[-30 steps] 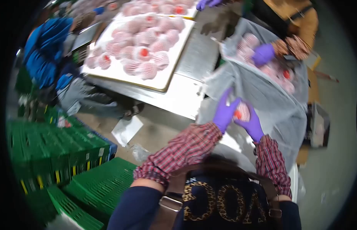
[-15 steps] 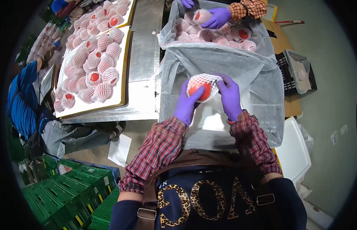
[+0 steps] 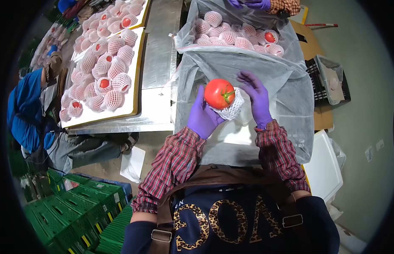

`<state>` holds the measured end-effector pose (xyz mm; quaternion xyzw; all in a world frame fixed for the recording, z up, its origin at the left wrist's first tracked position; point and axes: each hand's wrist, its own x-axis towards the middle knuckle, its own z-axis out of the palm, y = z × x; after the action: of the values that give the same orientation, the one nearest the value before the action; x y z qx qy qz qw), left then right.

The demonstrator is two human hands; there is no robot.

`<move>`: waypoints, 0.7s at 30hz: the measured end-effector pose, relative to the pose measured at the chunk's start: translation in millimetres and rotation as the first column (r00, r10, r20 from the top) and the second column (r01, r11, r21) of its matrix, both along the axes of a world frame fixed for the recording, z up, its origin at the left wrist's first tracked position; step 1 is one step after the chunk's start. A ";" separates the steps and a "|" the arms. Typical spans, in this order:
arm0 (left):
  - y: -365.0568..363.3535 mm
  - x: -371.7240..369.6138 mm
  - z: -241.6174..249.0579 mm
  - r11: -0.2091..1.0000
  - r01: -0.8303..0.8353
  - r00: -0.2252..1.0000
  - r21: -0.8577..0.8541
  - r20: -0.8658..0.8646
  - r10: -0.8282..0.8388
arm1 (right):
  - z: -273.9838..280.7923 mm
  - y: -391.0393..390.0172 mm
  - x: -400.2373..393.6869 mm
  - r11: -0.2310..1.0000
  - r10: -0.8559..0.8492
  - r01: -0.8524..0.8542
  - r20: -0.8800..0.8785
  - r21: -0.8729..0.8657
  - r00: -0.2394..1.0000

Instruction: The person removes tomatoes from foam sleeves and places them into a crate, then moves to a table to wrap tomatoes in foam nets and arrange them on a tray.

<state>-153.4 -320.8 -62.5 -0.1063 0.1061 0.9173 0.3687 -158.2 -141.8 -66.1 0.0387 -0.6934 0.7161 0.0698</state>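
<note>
A red tomato [image 3: 216,92] with a green calyx rests in my purple-gloved left hand [image 3: 202,116], the fingers curled round its left and lower side. Beneath the fruit, a white foam net sleeve [image 3: 231,108] hangs bunched against the same hand. My right hand [image 3: 257,99], also gloved in purple, is just right of the tomato, apart from it, fingers spread and holding nothing. Both hands are over a crate lined with translucent grey plastic [image 3: 290,127]; a bright white patch shows at its bottom.
Beyond is another lined crate of net-wrapped tomatoes [image 3: 242,42], with another person's gloved hands [image 3: 258,4] above it. On the left, a white tray [image 3: 128,106] of wrapped tomatoes lies on a metal table [image 3: 156,108]. Green crates [image 3: 70,211] stand lower left, near a person in blue [image 3: 27,106].
The foam net has come off the tomato, which now shows bare in my left hand. My right hand has let go and opened. The other person's hands have moved back from their crate's contents.
</note>
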 end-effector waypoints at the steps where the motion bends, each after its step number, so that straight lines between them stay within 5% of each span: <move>1: 0.5 0.1 -0.9 1.000 -0.008 1.000 -0.021 -0.006 0.008 | 6.9 -1.1 2.7 0.998 -0.031 0.029 -0.054 -0.052 0.998; 5: 2.3 -1.0 -11.7 0.972 0.085 0.996 -0.221 -0.019 -0.091 | 13.7 -28.1 17.5 0.947 0.125 -0.067 -0.169 0.315 0.978; 9: 1.6 -2.0 -22.9 0.952 0.182 0.982 -0.245 -0.012 -0.191 | 14.3 -33.8 20.1 0.933 0.110 -0.087 -0.046 0.349 0.993; 12: 8.3 1.5 -9.5 0.935 0.113 0.983 -0.336 -0.099 -0.154 | 8.8 -31.5 21.0 0.937 0.044 -0.041 -0.001 0.346 0.999; 15: 8.3 2.6 -6.2 0.928 0.015 0.987 -0.373 -0.141 -0.072 | 9.5 -22.6 18.0 0.901 0.165 -0.110 -0.099 0.420 0.981; 16: 6.4 3.4 -2.9 0.930 -0.012 0.995 -0.366 -0.096 -0.025 | 0.7 -20.7 15.1 0.963 0.157 -0.131 -0.096 0.237 0.983; 17: 6.4 5.0 0.1 0.946 -0.029 0.995 -0.322 -0.103 -0.005 | -5.3 -16.5 12.8 0.980 0.190 -0.180 0.137 -0.083 0.972; 19: 4.9 6.3 7.4 0.969 -0.059 0.992 -0.239 -0.118 0.032 | -12.9 -11.1 7.1 0.747 0.431 -0.018 0.463 -0.665 0.775; 21: 3.6 6.7 9.4 0.973 -0.025 0.995 -0.231 -0.101 0.001 | -7.8 -24.6 22.9 0.748 0.458 -0.215 0.254 -0.628 0.852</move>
<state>-146.7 -317.2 -53.1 -0.1031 0.2304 0.9052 0.3419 -135.3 -166.3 -74.0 -0.0017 -0.4226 0.8850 -0.1957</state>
